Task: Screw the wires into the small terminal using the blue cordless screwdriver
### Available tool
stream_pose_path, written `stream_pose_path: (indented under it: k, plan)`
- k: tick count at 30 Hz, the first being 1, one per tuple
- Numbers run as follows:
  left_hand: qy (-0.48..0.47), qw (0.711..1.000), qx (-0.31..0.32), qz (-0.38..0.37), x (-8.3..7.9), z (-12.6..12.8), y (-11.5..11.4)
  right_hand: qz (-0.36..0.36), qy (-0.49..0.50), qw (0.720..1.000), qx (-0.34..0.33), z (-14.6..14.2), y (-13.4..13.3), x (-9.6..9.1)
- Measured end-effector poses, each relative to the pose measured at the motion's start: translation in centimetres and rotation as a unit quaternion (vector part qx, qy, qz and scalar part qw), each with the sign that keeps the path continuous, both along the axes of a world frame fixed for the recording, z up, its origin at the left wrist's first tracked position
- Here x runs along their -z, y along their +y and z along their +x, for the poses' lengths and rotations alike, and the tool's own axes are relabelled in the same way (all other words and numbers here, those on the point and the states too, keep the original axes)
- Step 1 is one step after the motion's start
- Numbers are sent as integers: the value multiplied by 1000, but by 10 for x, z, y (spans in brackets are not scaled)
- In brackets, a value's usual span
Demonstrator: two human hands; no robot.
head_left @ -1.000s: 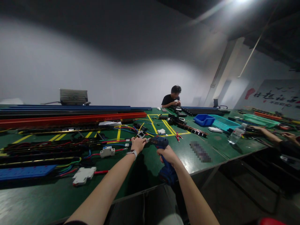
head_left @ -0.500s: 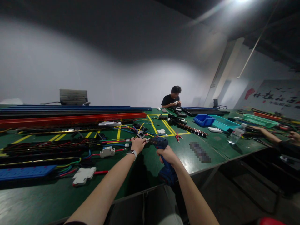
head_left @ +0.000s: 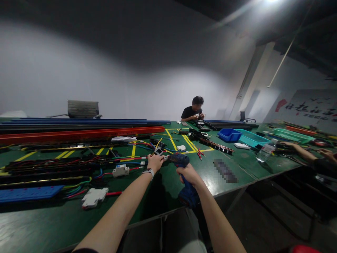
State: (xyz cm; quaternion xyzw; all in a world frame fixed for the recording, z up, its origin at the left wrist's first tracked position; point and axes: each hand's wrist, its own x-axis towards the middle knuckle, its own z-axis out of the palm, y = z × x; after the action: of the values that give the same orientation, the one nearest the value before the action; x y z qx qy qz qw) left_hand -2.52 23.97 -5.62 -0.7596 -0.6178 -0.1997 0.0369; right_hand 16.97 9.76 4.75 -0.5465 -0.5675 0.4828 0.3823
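My right hand (head_left: 190, 174) is wrapped round the grip of a blue cordless drill (head_left: 188, 197), held upright over the table's near edge. The drill's nose points left, and its bit (head_left: 165, 157) reaches to the fingers of my left hand (head_left: 155, 163). Those fingers are closed on a small dark part with a pale face (head_left: 158, 151), whose kind I cannot make out. Coloured wires (head_left: 126, 159) run just left of that part. A white circuit breaker (head_left: 121, 170) lies left of my left wrist, and another white breaker (head_left: 94, 197) lies nearer me.
Long orange rails (head_left: 84, 133) lie across the back left. A blue power strip (head_left: 30, 194) is at the near left. Red-handled pliers (head_left: 200, 154), a blue bin (head_left: 229, 135) and a water bottle (head_left: 266, 151) are to the right. One person (head_left: 187, 113) sits opposite; another's arm (head_left: 300, 151) reaches in at right.
Both my hands and the drill stay almost where they were. The hand of the person at the far right has shifted slightly left and down.
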Motion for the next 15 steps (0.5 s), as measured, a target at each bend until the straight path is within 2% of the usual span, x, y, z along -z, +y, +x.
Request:
stream_pose_path:
  k: [15]
  plan:
    - [1,1000,4,3,1,0,0,8,-1,1000,-1,2,2,2]
